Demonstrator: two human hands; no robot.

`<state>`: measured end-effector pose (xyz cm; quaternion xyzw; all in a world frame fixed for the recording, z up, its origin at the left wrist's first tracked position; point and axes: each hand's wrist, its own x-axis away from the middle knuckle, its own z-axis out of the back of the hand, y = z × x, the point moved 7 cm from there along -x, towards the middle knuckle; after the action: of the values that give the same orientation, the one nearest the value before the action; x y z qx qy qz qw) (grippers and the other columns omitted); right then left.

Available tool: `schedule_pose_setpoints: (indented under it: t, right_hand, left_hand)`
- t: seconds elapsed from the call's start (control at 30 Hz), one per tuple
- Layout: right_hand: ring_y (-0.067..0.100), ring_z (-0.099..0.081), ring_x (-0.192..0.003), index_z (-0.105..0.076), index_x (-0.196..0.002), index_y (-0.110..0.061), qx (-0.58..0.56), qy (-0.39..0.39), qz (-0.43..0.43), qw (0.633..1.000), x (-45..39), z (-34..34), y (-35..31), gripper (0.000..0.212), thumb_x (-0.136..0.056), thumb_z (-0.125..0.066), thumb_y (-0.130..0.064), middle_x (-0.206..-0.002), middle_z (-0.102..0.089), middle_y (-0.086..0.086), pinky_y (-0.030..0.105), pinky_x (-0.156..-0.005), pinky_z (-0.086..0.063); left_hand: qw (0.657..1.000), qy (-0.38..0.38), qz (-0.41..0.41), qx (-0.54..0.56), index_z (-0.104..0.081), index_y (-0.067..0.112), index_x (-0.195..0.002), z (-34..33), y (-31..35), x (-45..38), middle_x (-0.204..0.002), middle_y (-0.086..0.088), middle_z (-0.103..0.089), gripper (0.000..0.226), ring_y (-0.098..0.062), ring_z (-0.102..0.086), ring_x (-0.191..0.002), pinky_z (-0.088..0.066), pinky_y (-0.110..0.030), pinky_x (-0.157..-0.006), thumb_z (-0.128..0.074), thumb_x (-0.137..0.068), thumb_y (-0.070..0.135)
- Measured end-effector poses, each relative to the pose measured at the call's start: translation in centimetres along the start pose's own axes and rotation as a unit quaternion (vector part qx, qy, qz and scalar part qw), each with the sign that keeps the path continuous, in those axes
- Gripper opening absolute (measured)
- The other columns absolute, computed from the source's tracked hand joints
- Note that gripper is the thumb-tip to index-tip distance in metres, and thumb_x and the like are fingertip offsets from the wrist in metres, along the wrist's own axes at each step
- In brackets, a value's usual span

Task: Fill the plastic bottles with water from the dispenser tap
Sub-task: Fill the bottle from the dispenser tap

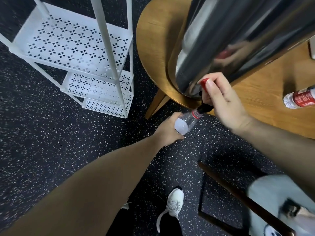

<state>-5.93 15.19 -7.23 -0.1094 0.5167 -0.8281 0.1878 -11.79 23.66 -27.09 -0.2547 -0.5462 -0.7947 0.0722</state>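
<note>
Holding the light, thin-walled bottle [185,123] under the tap [205,106], our left grip [167,130] clasps its base while our right grip [221,101] pinches the tap lever [204,84].

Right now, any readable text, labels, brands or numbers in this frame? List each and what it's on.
None can be read.
Bottle lying on the wooden table: its red label carries pale print, too blurred to read.
Bottle held under the tap by the left hand: red neck band, no legible text.
Steel dispenser: reflections only, no marking visible.
Red tap lever under the right hand: no lettering visible.
</note>
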Motion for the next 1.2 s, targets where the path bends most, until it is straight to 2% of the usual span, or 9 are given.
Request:
schedule_pose_setpoints:
  t: [0.1,0.2,0.4,0.57,0.67,0.8,0.93,1.07,1.2]
  right_hand:
    - [0.021,-0.041,-0.065,-0.049,-0.107,-0.021,0.026,-0.011,0.002,1.0,0.3,-0.3,-0.4,0.021,-0.099,-0.038,-0.037,-0.071,-0.045,0.007,0.035,-0.063,-0.047]
    - [0.035,-0.044,-0.067,-0.048,-0.108,-0.018,0.073,-0.034,0.018,0.997,0.6,-0.6,-0.6,0.028,-0.097,-0.037,-0.041,-0.074,-0.046,0.024,0.033,-0.062,-0.044]
    - [0.004,-0.047,-0.061,-0.043,-0.111,-0.022,0.174,-0.105,0.085,0.975,1.2,-1.4,-0.7,0.024,-0.098,-0.038,-0.041,-0.07,-0.05,-0.008,0.022,-0.061,-0.04]
    - [0.018,-0.057,-0.081,-0.041,-0.115,-0.017,0.302,-0.196,0.184,0.915,2.4,-2.7,-0.7,0.039,-0.1,-0.029,-0.051,-0.092,-0.063,0.004,0.034,-0.078,-0.044]
    - [0.015,-0.056,-0.084,-0.045,-0.115,-0.015,0.345,-0.238,0.227,0.879,3.2,-3.6,-0.3,0.04,-0.1,-0.03,-0.049,-0.095,-0.062,0.0,0.036,-0.08,-0.045]
    - [0.019,-0.058,-0.088,-0.048,-0.113,-0.017,0.423,-0.294,0.211,0.831,4.1,-4.7,1.5,0.049,-0.102,-0.019,-0.054,-0.093,-0.062,0.0,0.039,-0.084,-0.044]
    - [0.017,-0.054,-0.086,-0.051,-0.115,-0.018,0.482,-0.3,0.219,0.793,4.1,-5.0,1.9,0.053,-0.101,-0.016,-0.055,-0.088,-0.059,-0.002,0.032,-0.083,-0.034]
    - [0.016,-0.052,-0.084,-0.053,-0.115,-0.015,0.463,-0.296,0.211,0.808,4.0,-4.9,1.2,0.057,-0.101,-0.015,-0.056,-0.088,-0.057,-0.003,0.031,-0.088,-0.035]
    - [0.02,-0.054,-0.095,-0.05,-0.121,-0.011,0.365,-0.227,0.228,0.874,3.6,-3.8,-0.3,0.046,-0.1,-0.032,-0.048,-0.103,-0.06,0.004,0.036,-0.098,-0.038]
  left_hand:
    - [1.0,0.002,-0.008,0.012,-0.04,0.032,-0.14,0.1,0.2,-0.2,-0.129,0.003,-0.056,0.086,-0.018,-0.054,-0.116,-0.043,-0.036,-0.1,-0.086,-0.071,0.009]
    - [1.0,0.001,-0.013,0.001,-0.039,0.032,-0.14,0.2,0.5,-0.4,-0.131,0.002,-0.056,0.087,-0.02,-0.054,-0.117,-0.043,-0.04,-0.102,-0.087,-0.07,0.011]
    - [1.0,-0.001,-0.015,0.001,-0.036,0.034,-0.144,0.1,0.6,-0.5,-0.133,0.002,-0.055,0.09,-0.019,-0.053,-0.119,-0.043,-0.04,-0.104,-0.086,-0.072,0.012]
    - [1.0,-0.007,-0.02,0.01,-0.044,0.023,-0.139,0.1,1.0,-0.2,-0.124,0.001,-0.059,0.079,-0.018,-0.057,-0.115,-0.046,-0.044,-0.103,-0.084,-0.073,0.007]
    - [0.999,-0.019,-0.028,0.033,-0.046,0.008,-0.138,0.2,1.2,0.1,-0.125,-0.013,-0.061,0.064,-0.027,-0.059,-0.109,-0.048,-0.027,-0.092,-0.074,-0.081,-0.001]
    - [0.995,-0.025,-0.068,0.064,-0.047,0.006,-0.134,0.4,2.5,0.8,-0.113,-0.005,-0.061,0.078,-0.026,-0.06,-0.106,-0.05,-0.037,-0.094,-0.07,-0.07,0.043]
    - [0.994,-0.021,-0.091,0.053,-0.045,0.008,-0.138,0.9,3.3,1.0,-0.122,-0.009,-0.06,0.089,-0.027,-0.061,-0.111,-0.049,-0.043,-0.096,-0.064,-0.065,0.055]
    - [0.995,-0.041,-0.065,0.061,-0.049,0.009,-0.13,0.7,3.1,0.8,-0.097,0.003,-0.058,0.069,-0.014,-0.059,-0.078,-0.047,-0.034,-0.066,-0.07,-0.073,0.042]
    - [0.997,-0.036,-0.045,0.06,-0.055,0.025,-0.102,-0.9,0.5,-1.3,-0.093,0.008,-0.059,0.045,-0.02,-0.06,-0.09,-0.052,-0.054,-0.085,-0.072,-0.065,0.044]
